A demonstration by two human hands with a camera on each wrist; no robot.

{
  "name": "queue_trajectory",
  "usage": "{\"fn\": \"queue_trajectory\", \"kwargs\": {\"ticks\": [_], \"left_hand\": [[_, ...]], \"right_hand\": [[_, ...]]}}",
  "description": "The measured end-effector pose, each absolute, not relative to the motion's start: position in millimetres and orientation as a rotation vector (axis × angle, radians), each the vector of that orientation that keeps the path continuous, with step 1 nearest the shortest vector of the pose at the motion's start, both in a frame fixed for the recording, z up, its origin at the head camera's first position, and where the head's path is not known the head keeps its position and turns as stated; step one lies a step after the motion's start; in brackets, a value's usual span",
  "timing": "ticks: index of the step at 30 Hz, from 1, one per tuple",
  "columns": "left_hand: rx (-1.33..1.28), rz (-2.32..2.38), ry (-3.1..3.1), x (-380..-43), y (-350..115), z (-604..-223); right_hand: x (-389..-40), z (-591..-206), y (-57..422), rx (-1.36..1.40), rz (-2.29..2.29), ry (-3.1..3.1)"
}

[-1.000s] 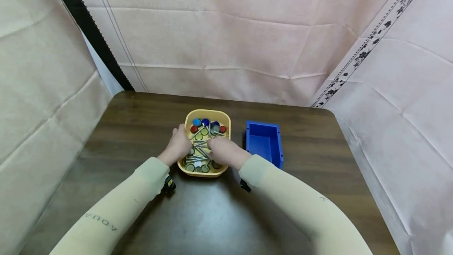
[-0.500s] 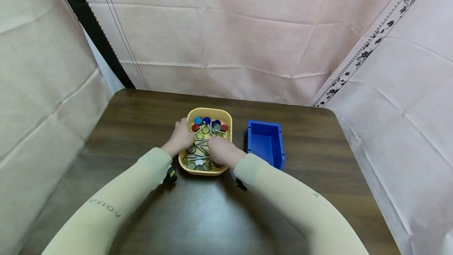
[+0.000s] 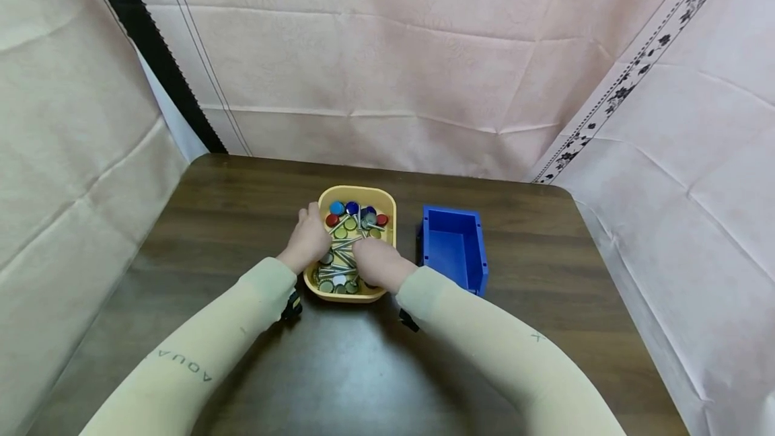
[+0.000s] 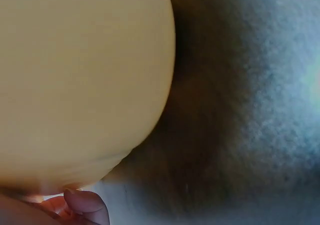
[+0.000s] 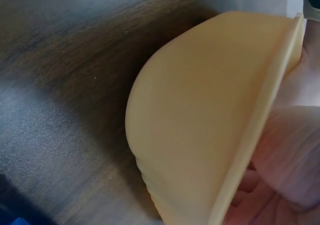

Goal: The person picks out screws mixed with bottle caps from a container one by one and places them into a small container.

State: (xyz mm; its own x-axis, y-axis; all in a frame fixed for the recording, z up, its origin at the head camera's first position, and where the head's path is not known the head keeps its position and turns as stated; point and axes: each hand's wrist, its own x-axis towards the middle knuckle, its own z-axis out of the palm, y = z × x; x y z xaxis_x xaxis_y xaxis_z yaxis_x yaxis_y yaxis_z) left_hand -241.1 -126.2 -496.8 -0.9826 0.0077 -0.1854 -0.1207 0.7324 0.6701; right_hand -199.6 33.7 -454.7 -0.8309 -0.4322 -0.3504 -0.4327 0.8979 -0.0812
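A pale yellow tray (image 3: 357,188) holds several long metal screws (image 3: 336,273) and round coloured caps, among them blue (image 3: 336,208), red (image 3: 332,220) and dull green ones. My left hand (image 3: 307,241) grips the tray's left rim; its thumb and a curled finger show by the tray wall (image 4: 85,75) in the left wrist view. Over the tray's right rim reaches my right hand (image 3: 378,262), fingers bent down among the screws. In the right wrist view the tray wall (image 5: 200,110) covers part of that hand (image 5: 290,155); its fingertips are hidden, and I cannot tell whether they pinch anything.
Close to the right of the tray stands a blue rectangular bin (image 3: 451,247) with nothing visible inside. Both stand on a dark wooden table (image 3: 254,194) with rounded far corners. Light cloth sheets (image 3: 387,73) hang behind it and at both sides.
My left hand has slid slightly farther away along the tray's left rim. The right hand has shifted a little to the left inside the tray. The blue bin stays in place.
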Motion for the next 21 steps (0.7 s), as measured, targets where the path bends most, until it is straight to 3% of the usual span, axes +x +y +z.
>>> {"fn": "queue_trajectory", "kwargs": {"ticks": [21], "left_hand": [[-0.115, 1.128, 2.717, -237.1, -124.5, -489.3]], "right_hand": [[-205.6, -456.8, 26.4, -0.710, 0.106, 2.728]]}}
